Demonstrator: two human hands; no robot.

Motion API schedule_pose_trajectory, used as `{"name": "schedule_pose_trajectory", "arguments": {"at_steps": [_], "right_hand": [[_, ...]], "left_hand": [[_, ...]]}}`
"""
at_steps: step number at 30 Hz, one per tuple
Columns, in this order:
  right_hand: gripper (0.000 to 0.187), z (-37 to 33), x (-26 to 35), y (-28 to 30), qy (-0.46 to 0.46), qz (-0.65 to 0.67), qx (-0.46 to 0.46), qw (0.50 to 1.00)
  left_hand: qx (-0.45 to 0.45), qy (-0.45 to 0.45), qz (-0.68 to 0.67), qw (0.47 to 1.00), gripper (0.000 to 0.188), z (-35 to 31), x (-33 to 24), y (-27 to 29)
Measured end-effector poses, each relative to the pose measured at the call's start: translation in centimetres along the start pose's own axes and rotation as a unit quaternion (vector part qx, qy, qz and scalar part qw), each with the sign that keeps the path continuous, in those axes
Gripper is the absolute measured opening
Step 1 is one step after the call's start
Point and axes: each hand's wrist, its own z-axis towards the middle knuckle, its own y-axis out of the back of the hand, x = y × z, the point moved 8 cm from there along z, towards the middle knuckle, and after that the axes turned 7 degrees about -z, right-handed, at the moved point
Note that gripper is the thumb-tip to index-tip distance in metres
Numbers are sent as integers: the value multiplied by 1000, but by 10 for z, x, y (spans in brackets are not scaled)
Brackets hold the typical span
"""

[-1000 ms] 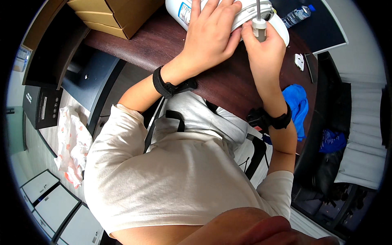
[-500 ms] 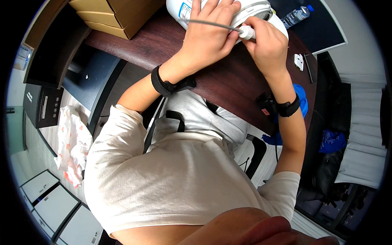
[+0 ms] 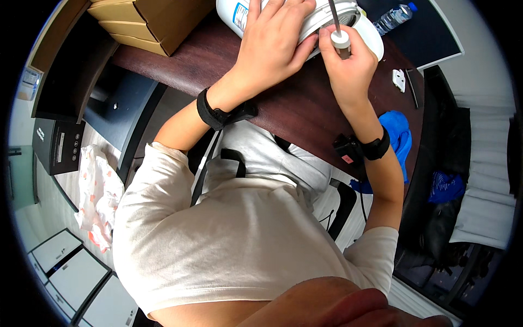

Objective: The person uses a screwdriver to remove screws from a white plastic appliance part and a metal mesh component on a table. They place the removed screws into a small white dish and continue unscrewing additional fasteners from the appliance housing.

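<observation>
A white rounded appliance [image 3: 373, 42] with a blue-edged label lies on the dark wooden table, its upper part cut off by the picture's edge. My left hand [image 3: 277, 41] lies on it with the fingers stretched out, the thumb near a round rim. In my right hand [image 3: 351, 68] is a screwdriver [image 3: 341, 40] with a white collar and a long metal shaft. The fist wraps its handle beside the rim, and the shaft points away from me, its tip out of view.
A cardboard box [image 3: 147, 24] stands at the far left of the table [image 3: 218, 52]. Toward the right are a water bottle [image 3: 395, 19], a small white plastic piece [image 3: 399, 80] and a blue cloth [image 3: 400, 136]. A plastic bag [image 3: 98, 191] is at left below the table.
The screwdriver has swung from pointing left across my left hand to pointing away from me. My right hand has shifted slightly left and turned; the appliance has moved slightly left.
</observation>
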Motion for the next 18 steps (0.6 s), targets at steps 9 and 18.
{"name": "schedule_pose_trajectory", "arguments": {"at_steps": [9, 18], "right_hand": [[23, 4, 5, -3, 19, -41, 7, 999], [32, 8, 30, -1, 308, -191, 50, 931]], "left_hand": [[2, -8, 5, 1000, 50, 0, -1, -2], [28, -6, -5, 1000, 54, 1, 1, -4]]}}
